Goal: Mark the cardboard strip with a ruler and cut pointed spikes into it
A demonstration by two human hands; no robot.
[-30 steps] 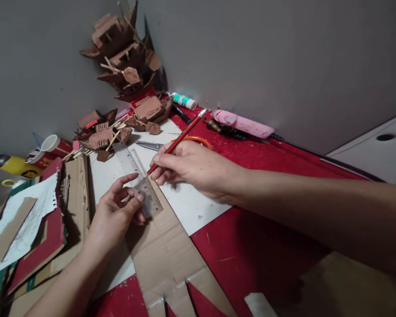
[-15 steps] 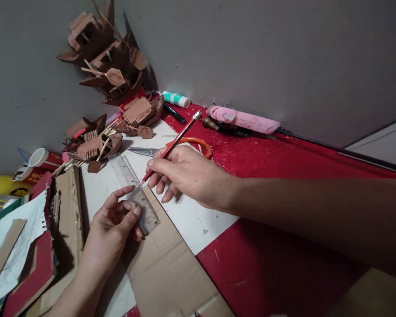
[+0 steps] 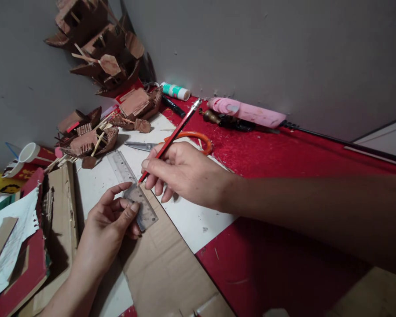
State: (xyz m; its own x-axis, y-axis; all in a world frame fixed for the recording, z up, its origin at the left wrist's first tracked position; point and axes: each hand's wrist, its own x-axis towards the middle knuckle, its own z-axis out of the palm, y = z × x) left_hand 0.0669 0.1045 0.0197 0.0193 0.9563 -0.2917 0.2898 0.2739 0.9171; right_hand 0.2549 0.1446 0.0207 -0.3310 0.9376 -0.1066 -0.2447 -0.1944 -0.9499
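My left hand (image 3: 114,215) pinches the near part of a clear ruler (image 3: 144,210), thumb on top, with its index finger reaching along the edge. The ruler lies across the far end of a brown cardboard strip (image 3: 171,264) and runs out over white paper. In my right hand (image 3: 185,171) is a red pencil (image 3: 173,138), tilted, its tip down at the ruler's edge beside my left index finger. Scissors with orange handles (image 3: 206,143) rest just beyond my right hand, partly hidden by it.
Several brown cardboard boat models (image 3: 94,141) stand at the back left. Along the wall lie a glue stick (image 3: 175,91), a black marker (image 3: 172,105) and a pink glue gun (image 3: 247,112). Paper cups (image 3: 33,155), a notebook (image 3: 23,277) and cardboard pieces (image 3: 61,211) crowd the left side.
The view has shifted slightly, so the boats sit a little farther left and higher. Both hands keep their holds on the ruler and pencil, with little movement between them.
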